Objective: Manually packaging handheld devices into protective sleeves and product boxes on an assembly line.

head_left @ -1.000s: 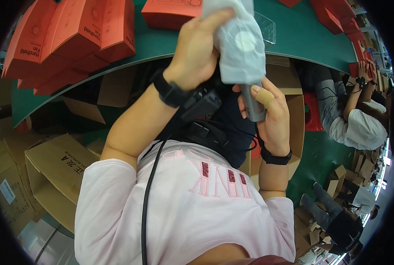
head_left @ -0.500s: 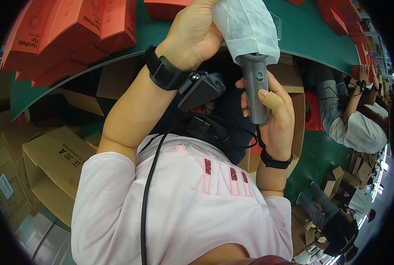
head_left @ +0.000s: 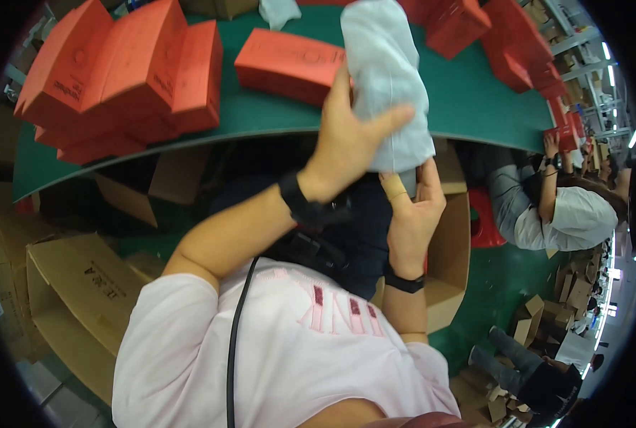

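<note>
A white translucent bag [head_left: 386, 64] now covers nearly all of a handheld fan, held up over the table's near edge. Only a bit of the fan's grey handle [head_left: 408, 181] shows at the bag's lower end. My left hand [head_left: 345, 146] wraps the bag from the left, its thumb lying across the front. From below, my right hand [head_left: 416, 221] grips the handle end, with a tan bandage on the thumb. Behind the bag, a red box [head_left: 286, 65] lies on the green table [head_left: 261, 118].
Stacked red boxes [head_left: 129, 78] stand at the left of the table, with more red boxes [head_left: 457, 28] at the back right. Open cardboard cartons [head_left: 82, 292] are below on the left. Another person [head_left: 571, 214] sits at the right. A black cable [head_left: 236, 342] runs down my shirt.
The bag has come down over the grey handle, which was mostly bare before. My left hand has moved down onto the bag's middle; my right hand has shifted to the handle's bottom end.
</note>
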### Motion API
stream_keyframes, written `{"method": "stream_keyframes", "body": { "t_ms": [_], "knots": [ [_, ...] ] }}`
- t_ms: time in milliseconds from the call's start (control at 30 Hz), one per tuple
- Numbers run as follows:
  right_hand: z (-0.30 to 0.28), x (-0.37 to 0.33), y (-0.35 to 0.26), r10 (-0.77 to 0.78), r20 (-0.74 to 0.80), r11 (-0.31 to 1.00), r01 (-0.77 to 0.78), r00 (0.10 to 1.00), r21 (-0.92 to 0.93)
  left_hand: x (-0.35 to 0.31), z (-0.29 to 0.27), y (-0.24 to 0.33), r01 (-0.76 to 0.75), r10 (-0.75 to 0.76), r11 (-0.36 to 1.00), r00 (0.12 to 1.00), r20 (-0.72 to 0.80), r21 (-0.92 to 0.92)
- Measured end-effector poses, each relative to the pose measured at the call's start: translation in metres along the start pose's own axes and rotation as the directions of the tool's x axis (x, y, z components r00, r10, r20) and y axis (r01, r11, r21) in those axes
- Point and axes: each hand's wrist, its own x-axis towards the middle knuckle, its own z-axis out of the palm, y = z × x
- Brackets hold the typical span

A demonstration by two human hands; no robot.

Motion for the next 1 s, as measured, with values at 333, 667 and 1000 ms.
{"method": "stream_keyframes", "body": {
  "t_ms": [333, 667, 1000],
  "knots": [
    [-0.030, 0.002, 0.019, -0.187, -0.266, 0.982, 0.185, 0.946, -0.034, -0.008, -0.003, 0.019, 0.375, -0.344, 0.886, 0.926, 0.159, -0.271],
    [-0.037, -0.006, 0.002, -0.176, -0.267, 0.984, 0.159, 0.948, -0.083, -0.042, 0.027, -0.013, -0.045, 0.046, 0.969, 0.999, 0.000, -0.242],
    [-0.009, -0.003, 0.021, -0.538, -0.017, 0.777, 0.488, 0.843, -0.399, -0.029, 0.025, 0.028, 0.626, -0.566, 0.700, 0.780, 0.268, -0.343]
  ]
}}
